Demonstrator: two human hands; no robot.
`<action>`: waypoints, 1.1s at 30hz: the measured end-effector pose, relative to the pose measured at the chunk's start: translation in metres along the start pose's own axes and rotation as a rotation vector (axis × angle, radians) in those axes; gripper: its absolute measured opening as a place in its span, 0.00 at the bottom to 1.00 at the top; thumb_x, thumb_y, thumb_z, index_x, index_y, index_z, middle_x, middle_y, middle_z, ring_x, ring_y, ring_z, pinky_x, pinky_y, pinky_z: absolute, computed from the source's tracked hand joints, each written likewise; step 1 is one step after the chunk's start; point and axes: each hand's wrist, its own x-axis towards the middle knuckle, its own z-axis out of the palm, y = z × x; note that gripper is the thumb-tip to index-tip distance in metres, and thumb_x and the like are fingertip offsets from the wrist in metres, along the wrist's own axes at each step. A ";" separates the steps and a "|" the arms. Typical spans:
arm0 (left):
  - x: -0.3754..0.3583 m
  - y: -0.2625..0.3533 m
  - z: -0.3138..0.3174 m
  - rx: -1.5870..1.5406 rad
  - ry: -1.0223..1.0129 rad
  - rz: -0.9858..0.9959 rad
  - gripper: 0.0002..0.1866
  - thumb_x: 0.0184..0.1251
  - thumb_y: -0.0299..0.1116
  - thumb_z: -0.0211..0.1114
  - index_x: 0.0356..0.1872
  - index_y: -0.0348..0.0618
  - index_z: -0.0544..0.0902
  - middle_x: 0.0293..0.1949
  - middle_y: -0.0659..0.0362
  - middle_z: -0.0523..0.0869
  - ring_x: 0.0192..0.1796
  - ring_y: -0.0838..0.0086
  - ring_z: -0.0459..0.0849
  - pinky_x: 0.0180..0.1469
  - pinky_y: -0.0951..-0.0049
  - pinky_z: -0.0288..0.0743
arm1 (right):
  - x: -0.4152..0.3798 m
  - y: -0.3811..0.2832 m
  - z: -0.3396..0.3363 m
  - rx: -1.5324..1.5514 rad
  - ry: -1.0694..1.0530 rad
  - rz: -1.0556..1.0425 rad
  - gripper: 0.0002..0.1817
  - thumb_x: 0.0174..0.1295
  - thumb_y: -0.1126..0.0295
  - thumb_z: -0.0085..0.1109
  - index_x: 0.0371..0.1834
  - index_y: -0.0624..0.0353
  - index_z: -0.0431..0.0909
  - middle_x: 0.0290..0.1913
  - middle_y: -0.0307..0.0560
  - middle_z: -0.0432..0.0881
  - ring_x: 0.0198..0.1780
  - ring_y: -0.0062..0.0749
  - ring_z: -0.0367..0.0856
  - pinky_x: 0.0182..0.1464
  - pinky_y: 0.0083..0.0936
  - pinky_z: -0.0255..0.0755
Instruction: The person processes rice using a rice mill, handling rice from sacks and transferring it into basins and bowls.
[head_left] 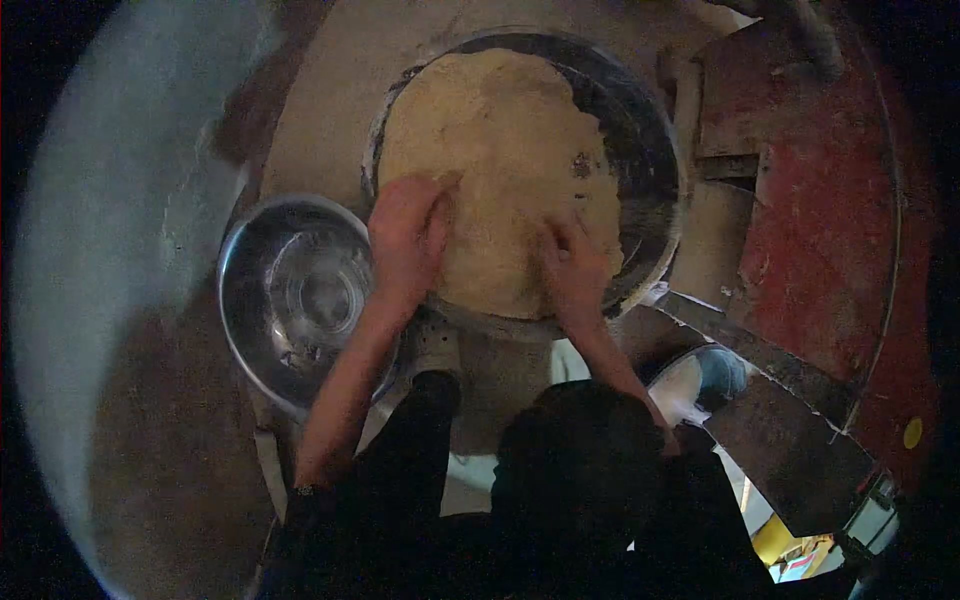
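A broad, pale tan mass that looks like dough [495, 130] fills most of a large dark round basin [650, 150]. My left hand [408, 225] is at the near left part of the dough, fingers curled down and closed on its surface. At the near right, my right hand [577, 262] has its fingers bent together into the dough, somewhat blurred. The fingertips of both hands are partly hidden. Beside my left forearm stands a shiny metal bowl [300, 300], with faint wet-looking reflections inside.
A worn red panel [830, 260] lies to the right, with dark boards [790, 450] below it. A round container [705, 380] with pale contents sits near my right forearm. A pale wall [120, 150] rises on the left.
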 end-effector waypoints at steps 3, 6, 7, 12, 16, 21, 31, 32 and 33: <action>-0.004 0.008 0.002 -0.160 0.055 -0.283 0.10 0.60 0.26 0.65 0.43 0.41 0.84 0.37 0.57 0.87 0.41 0.66 0.84 0.47 0.69 0.77 | 0.004 0.022 -0.008 -0.413 0.222 -0.283 0.12 0.59 0.73 0.55 0.45 0.63 0.78 0.40 0.58 0.81 0.43 0.59 0.78 0.51 0.46 0.70; -0.007 0.007 -0.004 -0.233 -0.136 -0.482 0.10 0.62 0.28 0.64 0.44 0.42 0.83 0.40 0.54 0.86 0.40 0.67 0.84 0.43 0.74 0.77 | 0.002 0.040 -0.020 -0.275 0.182 -0.083 0.09 0.59 0.72 0.55 0.40 0.63 0.79 0.37 0.58 0.81 0.41 0.60 0.78 0.53 0.46 0.69; -0.006 0.005 -0.002 -0.242 -0.076 -0.405 0.10 0.64 0.29 0.63 0.45 0.42 0.83 0.41 0.53 0.86 0.40 0.68 0.84 0.43 0.74 0.77 | 0.003 0.047 -0.023 -0.275 0.181 -0.078 0.09 0.59 0.72 0.55 0.40 0.63 0.79 0.37 0.58 0.81 0.41 0.60 0.78 0.53 0.46 0.69; -0.010 -0.002 0.005 -0.174 -0.045 -0.487 0.11 0.65 0.27 0.59 0.47 0.43 0.82 0.44 0.52 0.84 0.44 0.63 0.84 0.44 0.71 0.77 | 0.000 0.048 -0.024 -0.347 0.176 -0.126 0.09 0.62 0.69 0.53 0.38 0.63 0.79 0.35 0.55 0.81 0.44 0.55 0.79 0.64 0.50 0.59; 0.004 -0.002 -0.010 -0.179 -0.244 -0.569 0.17 0.62 0.38 0.64 0.50 0.43 0.81 0.47 0.52 0.82 0.52 0.60 0.79 0.55 0.63 0.70 | 0.009 0.041 -0.030 -0.580 0.029 -0.034 0.13 0.64 0.66 0.50 0.44 0.63 0.79 0.47 0.58 0.80 0.54 0.56 0.75 0.68 0.52 0.50; 0.010 -0.006 -0.005 0.142 -0.265 -0.229 0.28 0.60 0.47 0.65 0.59 0.44 0.75 0.66 0.48 0.67 0.69 0.53 0.62 0.69 0.51 0.52 | 0.056 0.078 -0.011 -0.528 0.123 0.022 0.31 0.65 0.58 0.50 0.68 0.62 0.60 0.70 0.65 0.57 0.71 0.59 0.54 0.71 0.54 0.42; -0.007 -0.028 0.018 0.165 -0.299 -0.231 0.38 0.66 0.48 0.58 0.70 0.36 0.55 0.72 0.41 0.52 0.74 0.45 0.47 0.73 0.50 0.43 | 0.177 0.047 0.064 0.111 0.317 0.235 0.30 0.67 0.56 0.45 0.68 0.63 0.62 0.69 0.61 0.61 0.70 0.55 0.57 0.69 0.44 0.52; -0.009 -0.028 0.017 0.179 -0.320 -0.217 0.38 0.67 0.48 0.56 0.71 0.36 0.55 0.72 0.40 0.52 0.74 0.45 0.47 0.73 0.50 0.43 | 0.190 0.035 0.069 0.304 0.331 0.247 0.28 0.68 0.58 0.45 0.67 0.62 0.64 0.68 0.59 0.62 0.69 0.52 0.59 0.68 0.40 0.53; -0.009 -0.029 0.017 0.181 -0.321 -0.218 0.38 0.67 0.48 0.56 0.71 0.36 0.55 0.72 0.40 0.52 0.74 0.45 0.47 0.73 0.50 0.43 | 0.197 0.030 0.074 0.498 0.344 0.257 0.26 0.69 0.59 0.45 0.66 0.62 0.65 0.68 0.57 0.63 0.68 0.48 0.61 0.67 0.36 0.55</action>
